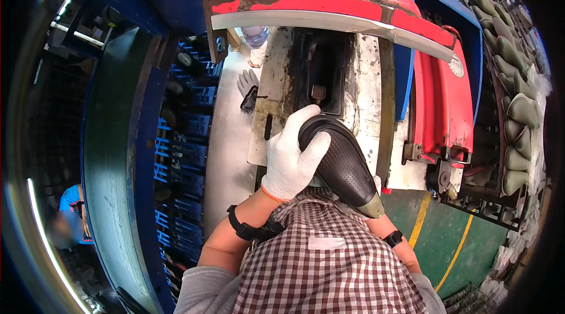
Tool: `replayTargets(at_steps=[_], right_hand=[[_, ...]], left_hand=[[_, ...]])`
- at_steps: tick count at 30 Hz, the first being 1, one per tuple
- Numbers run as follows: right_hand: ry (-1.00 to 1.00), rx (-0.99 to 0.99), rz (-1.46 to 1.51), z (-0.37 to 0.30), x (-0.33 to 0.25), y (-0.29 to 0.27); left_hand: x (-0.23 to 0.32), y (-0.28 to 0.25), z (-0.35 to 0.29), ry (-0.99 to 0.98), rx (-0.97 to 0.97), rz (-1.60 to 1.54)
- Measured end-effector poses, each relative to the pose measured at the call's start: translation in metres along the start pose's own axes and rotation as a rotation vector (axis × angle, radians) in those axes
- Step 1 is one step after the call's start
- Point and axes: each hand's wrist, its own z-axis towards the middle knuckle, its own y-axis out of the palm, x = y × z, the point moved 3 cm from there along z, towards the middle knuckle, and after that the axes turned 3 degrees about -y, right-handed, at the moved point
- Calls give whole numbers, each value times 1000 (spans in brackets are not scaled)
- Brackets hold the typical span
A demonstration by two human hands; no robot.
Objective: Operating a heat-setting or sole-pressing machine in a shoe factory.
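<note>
In front of my checked apron is a shoe piece (344, 164), black and perforated, with a pale olive narrow end pointing down to the right. My left hand (292, 160), in a white knitted glove, is closed around its broad upper end, with the thumb across the black surface. Only a sliver of my right hand (377, 183), also gloved in white, shows beside the narrow end. Its fingers are hidden behind the shoe piece. Just beyond, the red machine (329, 5) has a dark recess (321, 61) with a metal block (318, 92) in it.
A grey glove (247, 82) lies on the metal table (226, 131) at left. Blue racking (182, 196) and a long trough (109, 167) stand further left. At right are a red machine arm (441, 102) and a rack of olive shoe pieces (518, 117). Another person (70, 220) is far left.
</note>
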Motion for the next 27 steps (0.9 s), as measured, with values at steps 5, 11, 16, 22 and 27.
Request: replayTargets(at_steps=[5,11,16,22,27], right_hand=[[5,49,12,-18,-1,-7],[-10,122,31,-11,-7,-11],[44,77,-223,-3,-40,81],[-4,-164,-589,26,-45,148],[48,-204,-613,38,-24,158]], left_hand=[[-4,1,-1,13,21,-27],[-18,-3,7,-39,95,-108],[-104,-32,23,-276,251,-492],[-106,-44,29,-370,392,-923],[-118,-76,17,-348,486,-862]])
